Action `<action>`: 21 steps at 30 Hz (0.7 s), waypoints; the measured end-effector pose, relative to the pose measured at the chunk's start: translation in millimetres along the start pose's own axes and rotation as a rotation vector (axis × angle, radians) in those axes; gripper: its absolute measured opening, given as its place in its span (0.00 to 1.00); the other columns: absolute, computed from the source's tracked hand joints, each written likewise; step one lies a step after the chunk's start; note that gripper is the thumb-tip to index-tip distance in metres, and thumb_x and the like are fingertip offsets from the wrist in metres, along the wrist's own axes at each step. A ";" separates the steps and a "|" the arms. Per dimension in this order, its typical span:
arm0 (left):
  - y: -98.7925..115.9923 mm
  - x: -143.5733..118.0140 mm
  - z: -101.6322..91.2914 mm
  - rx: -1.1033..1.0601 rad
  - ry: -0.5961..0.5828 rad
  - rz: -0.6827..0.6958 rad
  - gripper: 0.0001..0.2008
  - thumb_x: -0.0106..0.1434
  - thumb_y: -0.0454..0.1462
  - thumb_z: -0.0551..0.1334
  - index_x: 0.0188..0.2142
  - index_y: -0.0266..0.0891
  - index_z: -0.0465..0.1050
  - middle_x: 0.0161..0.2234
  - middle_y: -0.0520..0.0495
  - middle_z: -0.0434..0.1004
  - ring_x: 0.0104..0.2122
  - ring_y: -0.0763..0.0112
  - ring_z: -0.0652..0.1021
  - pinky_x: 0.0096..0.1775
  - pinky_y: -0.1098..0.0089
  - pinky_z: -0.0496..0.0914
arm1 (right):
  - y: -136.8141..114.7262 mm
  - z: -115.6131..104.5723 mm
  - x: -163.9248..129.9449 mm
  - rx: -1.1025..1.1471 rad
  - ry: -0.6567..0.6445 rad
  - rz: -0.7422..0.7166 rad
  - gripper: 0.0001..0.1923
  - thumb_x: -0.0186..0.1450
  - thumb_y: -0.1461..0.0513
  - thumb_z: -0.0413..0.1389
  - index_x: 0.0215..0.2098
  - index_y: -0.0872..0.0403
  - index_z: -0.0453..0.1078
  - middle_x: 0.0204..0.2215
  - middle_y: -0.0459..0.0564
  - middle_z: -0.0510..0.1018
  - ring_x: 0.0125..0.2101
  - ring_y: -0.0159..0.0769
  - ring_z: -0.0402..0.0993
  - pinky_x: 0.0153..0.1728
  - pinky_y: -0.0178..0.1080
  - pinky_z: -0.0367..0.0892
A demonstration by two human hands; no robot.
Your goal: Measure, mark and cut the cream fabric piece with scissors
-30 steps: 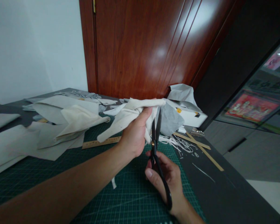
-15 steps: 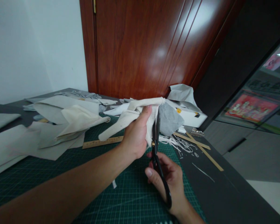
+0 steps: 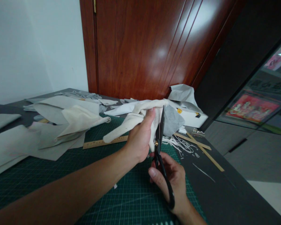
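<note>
Head view: black scissors (image 3: pixel 162 162), long axis 12 to 6 o'clock, tips up.
Right hand (image 3: pixel 170 178): closed around scissor handles.
Left hand (image 3: pixel 140 139): clenched on white cloth (image 3: pixel 140 112).

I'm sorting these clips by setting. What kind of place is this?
Probably a home sewing or craft workspace: a green cutting mat, fabric pieces, a wooden ruler and black scissors.

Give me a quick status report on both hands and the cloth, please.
Left hand grips bunched white cloth above the cutting mat. Right hand holds black scissors, blades upright against the cloth. Nothing between blades and cloth.
</note>
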State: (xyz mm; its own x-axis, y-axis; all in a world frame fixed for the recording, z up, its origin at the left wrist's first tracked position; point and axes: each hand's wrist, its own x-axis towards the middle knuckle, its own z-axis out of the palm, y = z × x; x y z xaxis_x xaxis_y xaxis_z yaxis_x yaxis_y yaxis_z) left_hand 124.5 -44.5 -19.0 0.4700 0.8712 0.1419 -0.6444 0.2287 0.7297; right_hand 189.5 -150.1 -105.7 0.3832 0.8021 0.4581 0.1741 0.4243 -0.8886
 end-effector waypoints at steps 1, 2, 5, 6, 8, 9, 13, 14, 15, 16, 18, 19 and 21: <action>-0.1 -0.5 -0.3 0.021 0.007 -0.017 0.25 0.59 0.56 0.72 0.41 0.38 0.80 0.34 0.44 0.85 0.29 0.67 0.81 0.31 0.70 0.74 | 0.0 -0.2 0.0 -0.003 0.000 0.003 0.15 0.60 0.59 0.72 0.45 0.47 0.81 0.24 0.40 0.74 0.21 0.27 0.67 0.22 0.29 0.63; -0.1 -1.0 -0.6 0.044 0.013 -0.038 0.26 0.58 0.57 0.72 0.40 0.38 0.80 0.31 0.45 0.83 0.26 0.69 0.78 0.27 0.70 0.71 | -0.2 -0.5 -0.1 -0.007 0.003 0.006 0.15 0.60 0.59 0.72 0.44 0.48 0.81 0.24 0.40 0.74 0.21 0.27 0.67 0.22 0.29 0.63; -0.3 -2.5 -0.6 0.104 0.020 -0.063 0.30 0.56 0.61 0.71 0.41 0.38 0.80 0.26 0.48 0.79 0.21 0.71 0.73 0.22 0.71 0.66 | -1.6 -1.1 -0.2 -0.018 0.016 0.004 0.13 0.59 0.58 0.72 0.42 0.49 0.80 0.23 0.41 0.74 0.20 0.27 0.67 0.21 0.29 0.63; -0.7 -2.8 -0.8 0.115 0.010 -0.059 0.31 0.56 0.62 0.70 0.42 0.38 0.80 0.26 0.48 0.79 0.21 0.71 0.74 0.22 0.70 0.67 | -2.2 -1.2 -0.2 -0.023 0.017 -0.001 0.12 0.59 0.58 0.71 0.41 0.49 0.80 0.23 0.41 0.74 0.20 0.28 0.67 0.21 0.29 0.63; -2.2 -2.9 -1.7 0.125 -0.007 -0.030 0.33 0.56 0.63 0.69 0.45 0.38 0.80 0.27 0.46 0.80 0.23 0.69 0.76 0.25 0.70 0.69 | -3.1 -1.2 -0.1 -0.032 0.018 -0.014 0.11 0.60 0.58 0.71 0.39 0.50 0.79 0.23 0.42 0.74 0.21 0.28 0.67 0.21 0.29 0.64; -3.2 -2.7 -2.5 0.131 -0.015 -0.019 0.34 0.56 0.64 0.69 0.46 0.38 0.80 0.27 0.45 0.81 0.24 0.68 0.77 0.26 0.69 0.70 | -3.3 -1.2 0.0 -0.036 0.019 -0.017 0.11 0.60 0.59 0.71 0.39 0.50 0.79 0.23 0.42 0.74 0.21 0.28 0.67 0.22 0.29 0.64; -7.2 -1.4 -6.8 0.170 -0.041 -0.029 0.33 0.56 0.65 0.68 0.44 0.39 0.81 0.27 0.44 0.81 0.26 0.64 0.79 0.27 0.67 0.72 | -3.0 -1.1 0.9 -0.045 0.027 -0.021 0.11 0.59 0.58 0.71 0.39 0.51 0.78 0.23 0.41 0.74 0.21 0.28 0.67 0.21 0.30 0.64; -7.6 -1.3 -7.5 0.180 -0.045 -0.033 0.33 0.56 0.65 0.67 0.43 0.39 0.81 0.26 0.44 0.80 0.27 0.63 0.79 0.27 0.67 0.72 | -3.0 -1.1 1.2 -0.049 0.031 -0.025 0.11 0.59 0.58 0.71 0.39 0.51 0.79 0.23 0.41 0.74 0.20 0.28 0.67 0.21 0.30 0.64; -7.8 -1.3 -7.8 0.185 -0.043 -0.027 0.33 0.56 0.65 0.67 0.43 0.39 0.81 0.26 0.44 0.80 0.27 0.63 0.80 0.28 0.66 0.73 | -3.2 -1.1 1.5 -0.052 0.036 -0.029 0.11 0.59 0.58 0.71 0.39 0.51 0.79 0.23 0.41 0.74 0.20 0.29 0.67 0.21 0.30 0.64; -7.8 -1.5 -7.7 0.188 -0.042 -0.019 0.32 0.57 0.65 0.67 0.43 0.40 0.81 0.26 0.44 0.80 0.27 0.62 0.80 0.29 0.66 0.73 | -3.6 -1.1 1.8 -0.055 0.039 -0.033 0.11 0.59 0.58 0.71 0.39 0.51 0.79 0.23 0.41 0.74 0.20 0.29 0.67 0.21 0.30 0.64; -7.4 -2.1 -6.7 0.192 -0.035 -0.003 0.31 0.58 0.64 0.67 0.43 0.40 0.81 0.27 0.44 0.81 0.29 0.62 0.80 0.31 0.65 0.75 | -4.8 -1.1 2.1 -0.057 0.037 -0.034 0.11 0.59 0.58 0.71 0.39 0.50 0.79 0.23 0.41 0.74 0.20 0.29 0.67 0.21 0.30 0.64; -7.3 -2.4 -5.9 0.191 -0.030 0.007 0.31 0.58 0.64 0.67 0.43 0.40 0.80 0.28 0.44 0.82 0.29 0.62 0.81 0.32 0.65 0.75 | -5.4 -1.1 2.1 -0.053 0.033 -0.032 0.11 0.59 0.58 0.71 0.39 0.50 0.79 0.23 0.41 0.74 0.20 0.29 0.67 0.21 0.30 0.64; -7.5 -2.8 -4.3 0.183 -0.024 0.029 0.30 0.59 0.63 0.67 0.44 0.40 0.80 0.29 0.43 0.83 0.32 0.61 0.82 0.34 0.64 0.76 | -6.3 -1.3 1.9 -0.039 0.026 -0.031 0.12 0.58 0.58 0.71 0.40 0.50 0.79 0.22 0.41 0.74 0.20 0.29 0.67 0.21 0.29 0.63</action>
State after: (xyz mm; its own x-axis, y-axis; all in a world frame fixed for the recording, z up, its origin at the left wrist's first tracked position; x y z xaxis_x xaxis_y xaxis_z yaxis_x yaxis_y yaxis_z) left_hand 125.4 -46.8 -27.8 0.4684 0.8651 0.1793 -0.5388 0.1189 0.8340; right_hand 190.2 -151.7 -99.3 0.4004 0.7774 0.4850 0.2213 0.4316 -0.8745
